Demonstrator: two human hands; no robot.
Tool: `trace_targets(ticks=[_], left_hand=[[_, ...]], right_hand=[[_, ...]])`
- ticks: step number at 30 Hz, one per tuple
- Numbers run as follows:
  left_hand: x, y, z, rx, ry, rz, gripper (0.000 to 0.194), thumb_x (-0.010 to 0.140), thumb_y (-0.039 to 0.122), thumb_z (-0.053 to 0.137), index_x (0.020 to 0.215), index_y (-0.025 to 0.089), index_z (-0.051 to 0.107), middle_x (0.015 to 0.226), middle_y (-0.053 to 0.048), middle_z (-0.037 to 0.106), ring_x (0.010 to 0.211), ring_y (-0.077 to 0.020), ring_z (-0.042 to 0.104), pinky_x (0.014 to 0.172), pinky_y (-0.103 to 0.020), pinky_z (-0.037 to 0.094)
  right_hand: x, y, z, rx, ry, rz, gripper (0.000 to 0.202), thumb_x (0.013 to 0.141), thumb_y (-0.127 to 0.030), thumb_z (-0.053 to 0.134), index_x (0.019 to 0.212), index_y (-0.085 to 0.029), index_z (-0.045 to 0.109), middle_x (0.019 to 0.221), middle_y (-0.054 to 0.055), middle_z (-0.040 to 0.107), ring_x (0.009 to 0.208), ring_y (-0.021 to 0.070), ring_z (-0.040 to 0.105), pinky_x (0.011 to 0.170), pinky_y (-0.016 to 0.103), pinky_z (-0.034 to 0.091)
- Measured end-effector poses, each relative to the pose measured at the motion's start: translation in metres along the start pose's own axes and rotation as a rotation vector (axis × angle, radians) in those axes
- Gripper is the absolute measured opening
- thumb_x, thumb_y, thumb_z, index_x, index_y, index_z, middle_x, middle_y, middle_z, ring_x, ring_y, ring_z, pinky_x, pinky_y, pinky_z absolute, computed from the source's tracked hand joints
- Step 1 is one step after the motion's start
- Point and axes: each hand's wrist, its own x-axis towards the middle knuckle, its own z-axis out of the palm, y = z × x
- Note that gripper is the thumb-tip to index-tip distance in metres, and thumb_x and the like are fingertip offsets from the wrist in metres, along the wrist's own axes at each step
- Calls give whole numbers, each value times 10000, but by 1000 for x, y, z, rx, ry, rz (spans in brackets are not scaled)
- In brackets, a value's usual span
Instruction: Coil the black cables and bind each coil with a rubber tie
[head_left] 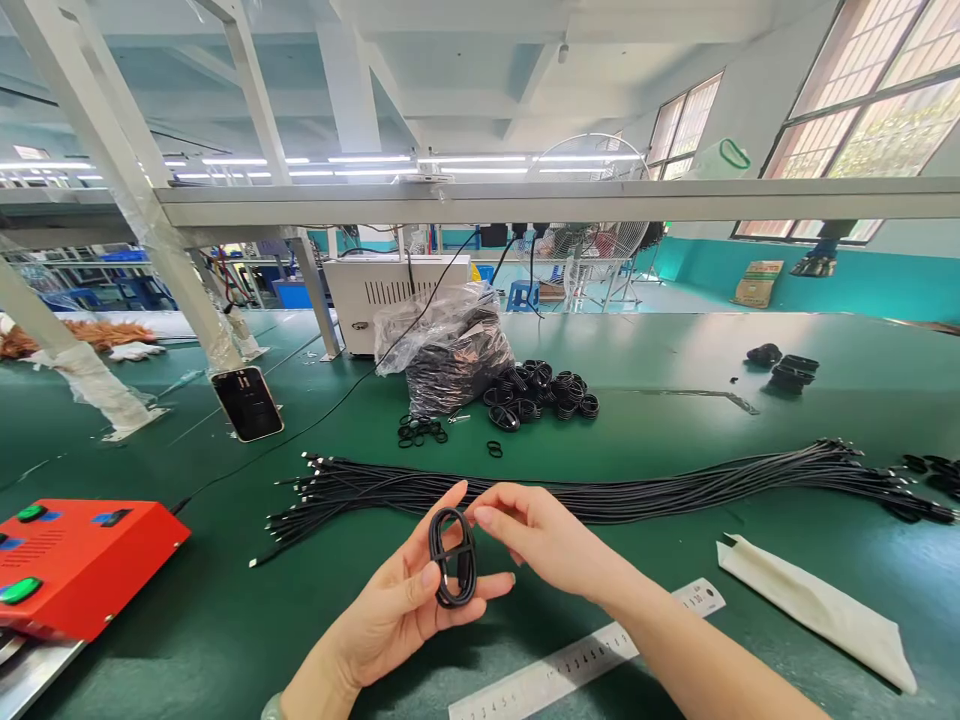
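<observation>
A black cable coil, wound into an oval with a black band across its middle, stands upright in my left hand. My left thumb presses on its near side, and the other fingers spread behind it. Close by, my right hand has its thumb and index finger together at the coil's upper right edge; whether something sits between those fingertips is hidden. Behind both hands, a long bundle of straight black cables with metal plug ends lies across the green table. A steel ruler lies beneath my right forearm.
A red box with green buttons sits at left, a phone leaning behind it. Farther back are a plastic bag, coiled cables and small black rings. A whitish folded sheet lies right. A metal frame spans overhead.
</observation>
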Motion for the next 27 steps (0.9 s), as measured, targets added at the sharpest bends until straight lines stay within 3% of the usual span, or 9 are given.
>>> trace_targets(ticks=[3,5,8,13,17,23,27], left_hand=[[0,1,-1,-10,-6,-28,650,820,313,699,1386,426,401,1378,-34,570,1132,-342,634,918,-401,523],[4,0,-2,26,29,-13,634,849,323,665,1406,419,379,1372,-44,576,1141,-323,632,947,-417,499],[12,-6,-5,154,113,93,629,820,323,700,1390,358,436,1347,-72,585,1131,-281,631,947,-379,487],[25,-22,-10,356,248,237,1005,597,167,866,1429,381,346,1028,-19,656,815,-178,682,795,-324,538],[25,-29,-9,456,307,252,847,643,184,824,1384,331,439,990,-17,639,795,-164,665,734,-291,546],[21,-28,-7,429,180,229,774,691,180,777,1381,314,451,1171,-66,639,951,-215,657,825,-322,531],[23,-27,-8,450,180,236,727,702,171,767,1355,314,481,1140,-61,652,952,-207,649,839,-315,519]], right_hand=[[2,-1,1,353,-113,124,328,823,-468,652,929,-158,644,752,-11,594,530,71,386,521,227,337],[3,0,1,478,-84,177,355,731,-470,742,829,-151,619,664,-38,544,503,57,344,499,216,293],[5,3,3,492,39,232,380,651,-459,799,712,-158,576,627,-36,559,488,55,349,481,219,256],[8,7,14,428,100,258,307,655,-392,790,692,-169,583,587,-41,573,475,64,384,468,224,258],[8,10,18,388,62,264,257,682,-359,761,660,-170,588,550,-57,530,452,56,359,456,223,252],[6,11,17,468,-16,252,323,617,-328,803,578,-168,526,529,-58,513,454,51,361,452,215,248],[6,14,24,437,18,268,277,676,-337,749,622,-175,531,525,-62,507,441,56,380,444,208,288]])
